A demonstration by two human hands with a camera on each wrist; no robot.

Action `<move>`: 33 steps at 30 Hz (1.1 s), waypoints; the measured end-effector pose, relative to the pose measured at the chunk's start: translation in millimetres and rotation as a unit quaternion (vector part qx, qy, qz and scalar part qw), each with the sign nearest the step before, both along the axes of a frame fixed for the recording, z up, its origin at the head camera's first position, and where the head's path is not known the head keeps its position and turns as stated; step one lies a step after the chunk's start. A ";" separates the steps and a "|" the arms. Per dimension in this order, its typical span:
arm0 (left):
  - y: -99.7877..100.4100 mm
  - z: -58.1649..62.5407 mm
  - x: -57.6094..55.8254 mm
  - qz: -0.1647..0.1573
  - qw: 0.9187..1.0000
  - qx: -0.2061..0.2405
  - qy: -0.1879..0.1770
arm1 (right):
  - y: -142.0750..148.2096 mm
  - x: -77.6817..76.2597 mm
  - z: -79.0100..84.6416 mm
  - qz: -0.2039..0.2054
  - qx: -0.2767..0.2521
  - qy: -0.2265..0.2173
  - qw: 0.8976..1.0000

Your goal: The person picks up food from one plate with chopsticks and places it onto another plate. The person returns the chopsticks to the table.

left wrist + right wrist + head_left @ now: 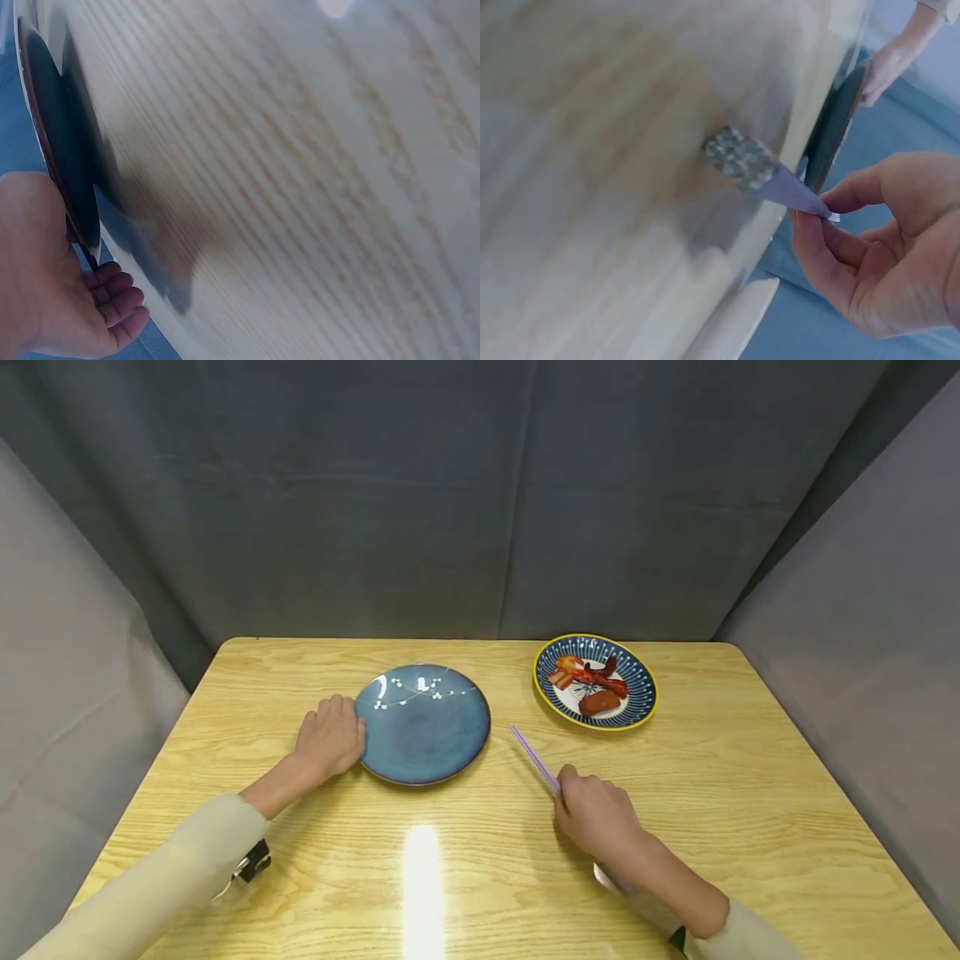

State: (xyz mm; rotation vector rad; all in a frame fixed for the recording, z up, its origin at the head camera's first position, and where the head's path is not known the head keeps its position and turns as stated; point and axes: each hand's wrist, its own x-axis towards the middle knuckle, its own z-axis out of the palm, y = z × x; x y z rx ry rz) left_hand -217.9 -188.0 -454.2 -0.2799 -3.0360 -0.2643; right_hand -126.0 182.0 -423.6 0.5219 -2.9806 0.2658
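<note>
My left hand (332, 735) grips the left rim of a round blue plate (420, 735) decorated with a white blossom branch. In the left wrist view, fingers (120, 296) curl beneath the plate's dark edge (56, 135), and a shadow falls on the wood below. Purple chopsticks (534, 758) are pinched between the thumb and fingers of my right hand (600, 814), their thin ends slanting away toward the gap between the plates. Their silver, textured thick end (742, 157) shows in the right wrist view.
A yellow-rimmed, blue-patterned plate (645, 697) at the back right bears several food pieces, among them a brown oblong piece (598, 702) and red strips (592, 677). Grey curtains (360, 527) enclose the wooden table (712, 793) behind and at both sides.
</note>
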 end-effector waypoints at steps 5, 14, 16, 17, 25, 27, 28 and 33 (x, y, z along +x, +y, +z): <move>0.4 0.9 0.5 -0.001 1.000 -0.003 0.002 | 4.3 -2.5 8.2 0.000 -0.041 0.021 0.999; 0.2 0.5 0.4 0.002 1.000 -0.002 0.002 | 6.4 -2.1 20.1 0.045 -0.138 0.028 0.989; 0.2 0.3 0.1 0.004 1.000 -0.002 0.003 | 6.3 -1.8 22.9 0.057 -0.149 0.029 0.987; 0.4 0.2 0.1 0.005 1.000 -0.004 0.003 | 6.1 -1.5 24.2 0.062 -0.154 0.027 0.986; 2.0 1.9 0.1 0.005 1.000 -0.006 0.000 | 7.4 0.3 27.8 0.092 -0.210 0.020 0.973; 2.2 2.7 0.2 0.006 1.000 -0.005 -0.003 | 8.1 0.5 28.1 0.099 -0.215 0.022 0.971; 2.2 2.8 0.1 0.006 1.000 -0.005 -0.005 | 8.3 0.5 28.5 0.103 -0.215 0.022 0.971; 2.3 3.6 0.6 0.007 1.000 -0.009 -0.007 | 9.0 0.1 31.6 0.114 -0.217 0.017 0.969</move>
